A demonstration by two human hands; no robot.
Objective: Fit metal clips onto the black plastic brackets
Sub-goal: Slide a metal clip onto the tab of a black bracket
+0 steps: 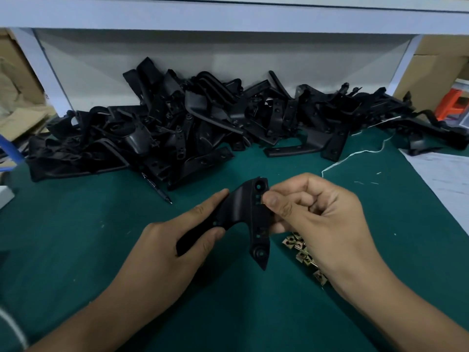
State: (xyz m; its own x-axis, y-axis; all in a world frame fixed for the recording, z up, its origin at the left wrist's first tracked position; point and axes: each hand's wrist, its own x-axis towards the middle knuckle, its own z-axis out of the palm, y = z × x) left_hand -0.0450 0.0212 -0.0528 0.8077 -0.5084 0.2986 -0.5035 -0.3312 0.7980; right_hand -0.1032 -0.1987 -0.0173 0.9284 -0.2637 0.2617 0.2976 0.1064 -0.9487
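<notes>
A black plastic bracket is held above the green mat, its long edge with holes facing right. My left hand grips its left arm between thumb and fingers. My right hand pinches a small metal clip against the bracket's right edge, near the upper hole; the clip is almost hidden by my thumb and forefinger. Several loose brass-coloured metal clips lie on the mat under my right wrist.
A large heap of black brackets runs across the back of the green mat. A black pen lies before the heap. A white string and a white sheet lie at the right. Cardboard boxes stand behind.
</notes>
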